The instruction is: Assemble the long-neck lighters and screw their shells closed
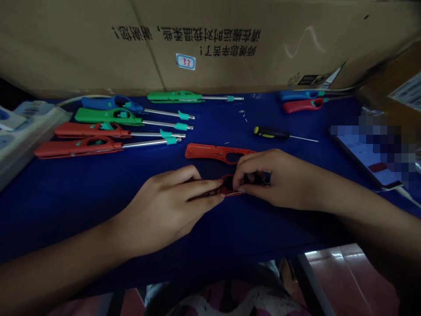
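Note:
Both hands work at a red lighter half-shell (229,179) low on the blue tabletop. My left hand (174,204) lies over its handle end, fingers closed on it and covering most of it. My right hand (263,173) pinches at the trigger-ring end; a thin wire or rod shows by its fingertips, but I cannot make out exactly what is held. Just beyond lies a second, orange-red half-shell (208,152), hollow side up, its ring end partly behind my right hand. A few small screws (243,115) are scattered farther back.
Assembled long-nosed lighters lie at left, including a blue one (112,103) and a red one (79,148). A green lighter (176,97) is at the back. A screwdriver (272,132), a phone (368,153), a power strip (33,127) and a large cardboard box (98,57) surround the work area.

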The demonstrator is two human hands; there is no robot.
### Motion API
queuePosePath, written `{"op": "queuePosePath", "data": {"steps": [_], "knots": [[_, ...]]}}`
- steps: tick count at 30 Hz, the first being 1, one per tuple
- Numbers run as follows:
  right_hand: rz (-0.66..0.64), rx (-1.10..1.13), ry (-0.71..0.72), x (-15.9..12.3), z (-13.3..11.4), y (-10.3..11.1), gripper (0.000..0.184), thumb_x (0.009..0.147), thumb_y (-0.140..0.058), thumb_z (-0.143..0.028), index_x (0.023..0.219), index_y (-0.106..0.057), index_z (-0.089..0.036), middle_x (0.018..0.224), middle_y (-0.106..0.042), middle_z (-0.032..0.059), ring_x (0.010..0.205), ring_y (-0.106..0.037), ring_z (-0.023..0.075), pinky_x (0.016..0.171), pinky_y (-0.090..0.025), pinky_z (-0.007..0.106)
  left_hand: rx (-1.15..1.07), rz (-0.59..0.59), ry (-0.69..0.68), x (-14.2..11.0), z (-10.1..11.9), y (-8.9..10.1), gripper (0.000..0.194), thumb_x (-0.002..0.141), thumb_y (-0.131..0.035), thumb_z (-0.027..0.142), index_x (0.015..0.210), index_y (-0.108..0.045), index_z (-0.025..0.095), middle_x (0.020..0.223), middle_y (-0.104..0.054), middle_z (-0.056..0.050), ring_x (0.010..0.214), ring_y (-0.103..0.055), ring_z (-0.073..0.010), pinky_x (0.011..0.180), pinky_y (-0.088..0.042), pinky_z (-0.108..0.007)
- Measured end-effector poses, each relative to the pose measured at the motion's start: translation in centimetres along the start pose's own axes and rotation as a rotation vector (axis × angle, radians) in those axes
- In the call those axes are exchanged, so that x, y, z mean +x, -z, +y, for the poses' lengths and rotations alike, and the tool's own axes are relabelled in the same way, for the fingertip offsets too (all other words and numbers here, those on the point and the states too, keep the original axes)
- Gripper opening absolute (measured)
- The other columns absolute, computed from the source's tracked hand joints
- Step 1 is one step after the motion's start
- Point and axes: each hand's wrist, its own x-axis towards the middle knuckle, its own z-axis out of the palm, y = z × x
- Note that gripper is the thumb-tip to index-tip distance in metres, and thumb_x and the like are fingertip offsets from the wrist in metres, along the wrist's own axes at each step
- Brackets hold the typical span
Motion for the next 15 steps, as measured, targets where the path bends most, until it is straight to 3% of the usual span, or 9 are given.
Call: {"op": "queuePosePath", "data": {"steps": [7,15], "knots": [[-0.019,0.002,0.038,-0.23,0.02,0.25,0.02,0.084,-0.061,-0.006,0.09,-0.074,-0.02,0.092,-0.074,-0.0003,0.082,-0.067,0.0136,0.075,-0.049,0.026,0.003,-0.003,-0.002,-0.05,0.01,0.04,0.034,0.089,-0.065,0.006,0.12,-0.071,0.017,0.127,-0.072,-0.004,0.091,-0.063,-0.0207,0.076,-0.06,-0.035],[-0.017,-0.004,0.045,-0.21,0.17,0.24,0.019,0.085,-0.061,-0.008,0.089,-0.074,-0.021,0.092,-0.074,0.0003,0.081,-0.066,0.0142,0.073,-0.049,0.026,0.005,0.075,0.005,0.18,0.04,-0.23,0.026,0.094,-0.062,0.011,0.117,-0.072,0.016,0.122,-0.075,-0.002,0.089,-0.066,-0.017,0.076,-0.061,-0.03]]}}
